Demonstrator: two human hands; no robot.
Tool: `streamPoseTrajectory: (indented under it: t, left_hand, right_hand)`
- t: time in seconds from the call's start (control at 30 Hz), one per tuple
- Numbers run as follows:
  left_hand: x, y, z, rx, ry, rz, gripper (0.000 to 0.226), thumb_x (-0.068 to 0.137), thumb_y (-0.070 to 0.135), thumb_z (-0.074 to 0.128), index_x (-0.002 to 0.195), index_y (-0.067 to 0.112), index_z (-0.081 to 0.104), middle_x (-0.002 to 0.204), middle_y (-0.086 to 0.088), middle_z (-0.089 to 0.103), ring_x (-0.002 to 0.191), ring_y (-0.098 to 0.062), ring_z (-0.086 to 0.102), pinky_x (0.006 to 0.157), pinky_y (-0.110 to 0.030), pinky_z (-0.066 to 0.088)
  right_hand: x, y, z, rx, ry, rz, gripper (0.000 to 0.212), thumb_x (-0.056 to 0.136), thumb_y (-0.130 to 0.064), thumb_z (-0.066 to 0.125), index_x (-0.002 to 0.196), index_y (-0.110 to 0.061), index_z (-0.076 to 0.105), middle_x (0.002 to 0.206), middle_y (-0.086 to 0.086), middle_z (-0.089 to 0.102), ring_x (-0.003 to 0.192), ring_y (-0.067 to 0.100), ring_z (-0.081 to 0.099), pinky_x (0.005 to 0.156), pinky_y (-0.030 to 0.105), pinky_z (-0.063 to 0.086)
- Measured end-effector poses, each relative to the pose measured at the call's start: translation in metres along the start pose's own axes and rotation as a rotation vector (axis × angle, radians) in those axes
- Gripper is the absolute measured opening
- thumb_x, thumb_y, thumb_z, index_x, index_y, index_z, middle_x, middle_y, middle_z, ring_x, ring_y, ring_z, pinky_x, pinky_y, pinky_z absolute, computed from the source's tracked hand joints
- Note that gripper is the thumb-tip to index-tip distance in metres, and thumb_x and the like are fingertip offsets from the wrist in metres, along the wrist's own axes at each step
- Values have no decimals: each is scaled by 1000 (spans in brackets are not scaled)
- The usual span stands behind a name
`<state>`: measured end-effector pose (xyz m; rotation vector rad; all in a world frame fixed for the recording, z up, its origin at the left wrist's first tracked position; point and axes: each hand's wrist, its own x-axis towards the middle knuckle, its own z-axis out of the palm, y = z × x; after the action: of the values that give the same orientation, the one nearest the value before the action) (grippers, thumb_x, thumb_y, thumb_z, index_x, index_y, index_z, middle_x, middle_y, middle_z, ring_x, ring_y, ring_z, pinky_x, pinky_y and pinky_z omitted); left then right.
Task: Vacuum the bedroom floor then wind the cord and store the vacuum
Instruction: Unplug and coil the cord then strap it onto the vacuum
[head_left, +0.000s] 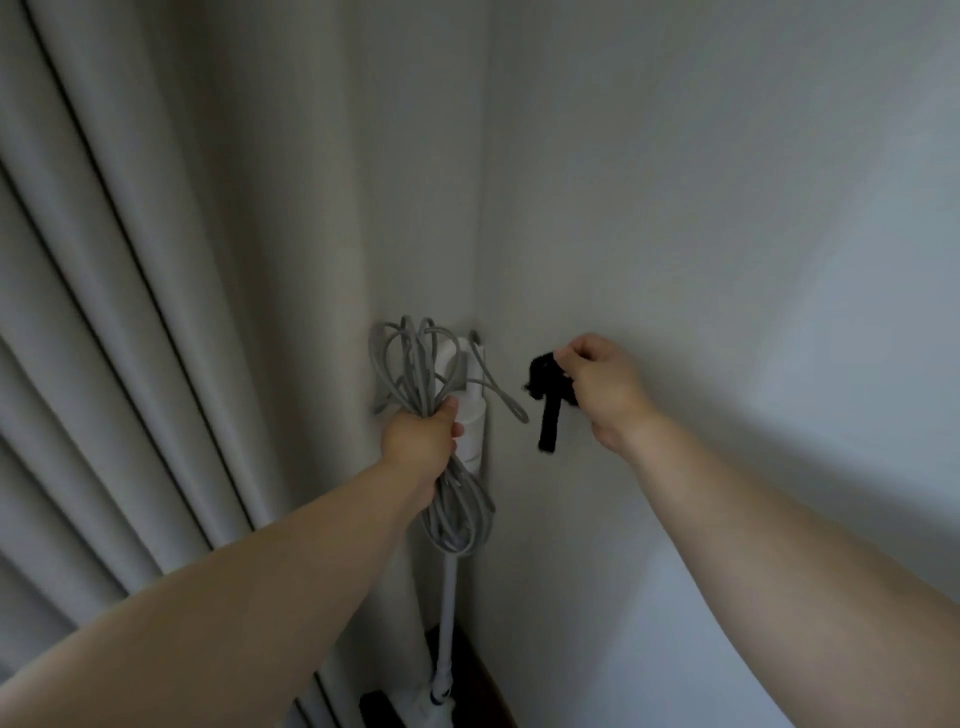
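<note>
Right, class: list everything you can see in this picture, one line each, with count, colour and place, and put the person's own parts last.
power cord: one coiled bundle, grey, in the room corner, gripped at its middle
stick vacuum: one, white, upright in the corner behind the cord
strap: one, black, right of the cord, hanging from pinched fingers
curtain: one, pale grey, pleated, along the left
wall: off-white, right and centre
floor: dark strip, bottom centre
left hand: one, grips the cord
right hand: one, pinches the strap
</note>
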<state>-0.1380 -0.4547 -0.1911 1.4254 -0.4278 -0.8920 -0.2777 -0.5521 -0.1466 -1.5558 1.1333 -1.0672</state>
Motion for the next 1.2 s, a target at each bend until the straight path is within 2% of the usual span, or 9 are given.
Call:
streamPoseTrajectory:
  t: [0.17, 0.3, 0.43, 0.53, 0.63, 0.77, 0.87, 1.0, 1.2]
  left_hand:
    - [0, -2, 7, -34, 22, -81, 22, 95, 22, 60, 77, 10, 59, 69, -3, 62, 60, -15, 48, 61, -28, 45]
    - [-4, 0, 11, -87, -62, -111, 16, 96, 23, 60, 83, 15, 63, 80, 2, 69, 63, -12, 45, 62, -27, 45]
    - [-15, 6, 20, -144, -196, -114, 13, 95, 18, 61, 87, 10, 68, 63, 2, 61, 47, -7, 52, 49, -20, 47]
    - [-13, 6, 20, -88, -263, -105, 14, 91, 21, 66, 100, 10, 70, 64, 1, 60, 46, -7, 51, 46, -20, 48]
    - [-10, 6, 14, -10, -247, -64, 11, 91, 19, 66, 90, 8, 69, 61, 0, 60, 44, -7, 49, 45, -19, 46]
    - [-3, 5, 2, 75, -200, -66, 22, 93, 18, 64, 73, 7, 63, 60, -3, 59, 47, -10, 48, 53, -23, 44]
    - [8, 7, -11, 108, -139, -49, 24, 92, 17, 65, 71, 5, 62, 58, -4, 58, 51, -14, 50, 57, -25, 44]
    - [18, 15, -26, 114, -84, -22, 17, 93, 13, 63, 77, 7, 62, 63, -4, 58, 53, -13, 52, 48, -21, 44]
    - [20, 13, -14, 82, -218, -93, 14, 93, 15, 63, 86, 4, 65, 57, -2, 61, 40, -9, 56, 43, -19, 47]
  right_hand:
    - [-6, 5, -10, -58, -182, 128, 27, 95, -20, 59, 68, -14, 57, 49, -1, 48, 47, 12, 40, 46, 21, 32]
    - [-10, 8, -7, 6, -328, 258, 17, 93, -19, 61, 77, -15, 65, 70, 5, 60, 60, 13, 51, 57, 21, 40]
    - [-12, 7, 7, 110, -467, 325, 15, 94, -19, 60, 84, -10, 67, 75, 7, 69, 65, 14, 63, 64, 22, 52]
    - [-14, 4, 16, 164, -433, 348, 13, 93, -19, 61, 88, -8, 66, 85, 11, 68, 74, 19, 64, 63, 27, 54]
    - [-10, 1, 17, 284, -311, 402, 12, 92, -12, 62, 81, -8, 62, 74, 8, 62, 60, 15, 58, 46, 20, 49]
    - [-1, 0, 11, 506, -245, 448, 13, 94, -4, 53, 85, -12, 57, 65, 3, 46, 35, 5, 41, 47, 20, 42]
    - [-1, 8, 5, -7, -329, 161, 8, 93, -8, 59, 85, -12, 59, 64, 0, 46, 33, 0, 35, 36, 15, 29]
    - [4, 15, -11, -747, -412, -61, 36, 88, -46, 63, 83, -11, 72, 62, -1, 53, 57, 9, 48, 57, 23, 37]
    - [-7, 9, 22, -129, -641, 303, 31, 93, -42, 55, 93, -13, 66, 73, 2, 62, 59, 14, 58, 59, 21, 49]
